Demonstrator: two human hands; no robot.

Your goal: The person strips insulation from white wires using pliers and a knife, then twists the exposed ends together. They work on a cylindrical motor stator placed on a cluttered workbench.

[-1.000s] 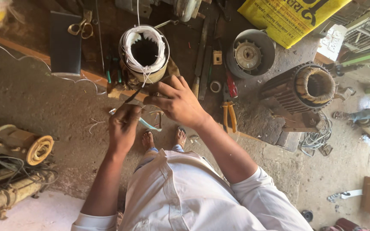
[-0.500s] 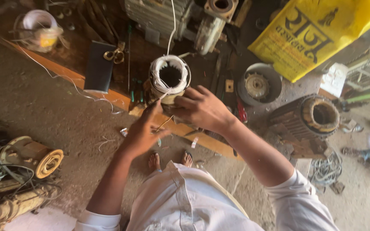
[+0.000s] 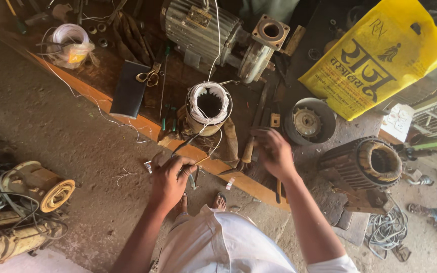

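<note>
The left hand (image 3: 170, 177) is closed on a thin dark tool (image 3: 188, 143) that points up toward the stator (image 3: 208, 107) — a wound core upright on the counter (image 3: 142, 124). The right hand (image 3: 274, 151) hovers open, blurred, beside it. Scissors (image 3: 149, 76) and a motor (image 3: 213, 33) lie beyond.

Motor stator (image 3: 208, 108): stands upright on the wooden bench, just above centre, open bore facing up, white winding wire bunched round the top rim, brownish casing below, one white strand running up toward 12 o'clock. Thin dark tool (image 3: 184, 144): slanted, tip toward the stator's base at 1 o'clock, lower end pinched in the closed left hand (image 3: 170, 174) at 7 o'clock of the stator. Right hand (image 3: 274, 151): blurred, fingers spread, empty, hovering at 4 o'clock of the stator, apart from it.
</note>
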